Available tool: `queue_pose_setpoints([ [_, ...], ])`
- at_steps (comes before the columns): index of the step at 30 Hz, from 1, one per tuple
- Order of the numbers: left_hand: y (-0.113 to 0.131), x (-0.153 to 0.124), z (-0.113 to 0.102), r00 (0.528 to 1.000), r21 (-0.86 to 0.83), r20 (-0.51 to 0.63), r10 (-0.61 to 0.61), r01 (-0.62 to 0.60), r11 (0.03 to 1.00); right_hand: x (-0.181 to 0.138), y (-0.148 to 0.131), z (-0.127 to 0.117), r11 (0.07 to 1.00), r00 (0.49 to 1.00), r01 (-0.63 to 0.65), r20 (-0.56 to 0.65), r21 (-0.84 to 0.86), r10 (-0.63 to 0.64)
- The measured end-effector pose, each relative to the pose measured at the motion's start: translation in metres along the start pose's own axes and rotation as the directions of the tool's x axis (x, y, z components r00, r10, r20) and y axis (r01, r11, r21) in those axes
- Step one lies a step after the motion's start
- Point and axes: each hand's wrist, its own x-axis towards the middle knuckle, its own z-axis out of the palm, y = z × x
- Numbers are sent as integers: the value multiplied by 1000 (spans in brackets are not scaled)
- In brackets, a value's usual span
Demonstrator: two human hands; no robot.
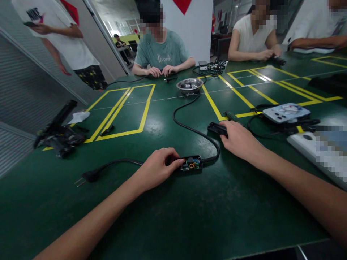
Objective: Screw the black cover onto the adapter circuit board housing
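Observation:
An opened black power adapter [193,166] lies on the green table, its circuit board and small coils exposed. My left hand [157,168] is closed on the adapter's left end, thumb along the near side. One cord leads from that side to a two-pin plug [90,176]; from the other end a black cable [187,126] curves away toward a metal bowl. Farther right, my right hand [238,139] grips a long black casing cover [215,128], low over the table or resting on it. Just behind that hand lies a dark green rod-like tool [231,116], partly hidden.
A steel bowl [189,86] with small parts stands mid-table. Dark equipment [62,133] lies at left. On the right are a phone [286,112], cables and a white-edged device [303,148]. Yellow tape [148,110] marks rectangles. Several people are around the far side.

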Motion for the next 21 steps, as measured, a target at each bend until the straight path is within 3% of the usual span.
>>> queue_pose_setpoints([
  [4,-5,-3,-5,998,-16,59,21,-20,1000,1,-4,-6,997,994,-41,-95,71,48],
  [8,-9,-4,-6,988,23,72,139,-141,990,2,-10,-16,975,969,-60,-223,214,108],
  [11,-10,-3,-5,979,49,84,184,-188,981,1,-15,-22,933,961,-27,-247,359,123],
  [14,-10,-3,-4,978,50,97,186,-192,980,0,-19,-21,838,976,3,-184,545,116],
  [18,-11,-6,-10,981,25,115,155,-159,987,-3,-26,-12,696,1000,-1,0,718,2],
  [21,-14,-8,-18,983,-24,156,99,-96,995,-7,-31,-4,697,987,-32,132,717,-91],
])
